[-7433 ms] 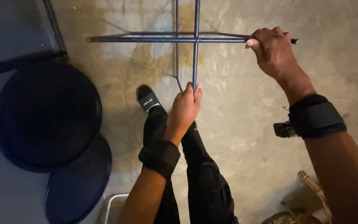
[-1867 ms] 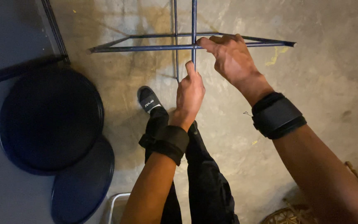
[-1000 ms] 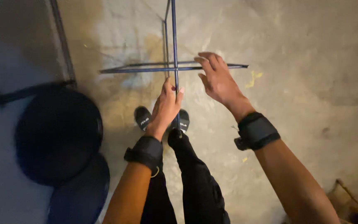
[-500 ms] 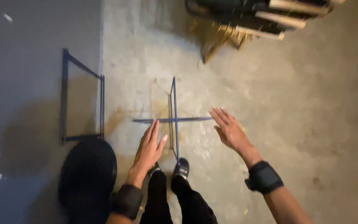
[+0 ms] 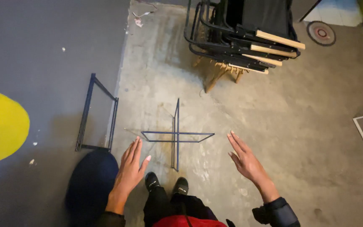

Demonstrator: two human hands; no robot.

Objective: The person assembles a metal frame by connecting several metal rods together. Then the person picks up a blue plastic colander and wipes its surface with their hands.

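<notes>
The crossed metal frame stands on the concrete floor, just ahead of the person's shoes. The left hand and right hand hover on either side of the frame, fingers spread, holding nothing. To stay steady, both crossed parts should rest evenly on the floor.

Crossed blue metal frame stands on concrete floor between left hand and right hand, both flat-open, neither touching it. Bare floor runs wide to right of frame. Left side tighter: second blue frame upright near grey painted strip, dark round disc just below it beside left wrist. Stack of folded chairs blocks far side, well apart. Shoes just behind frame's near end.
</notes>
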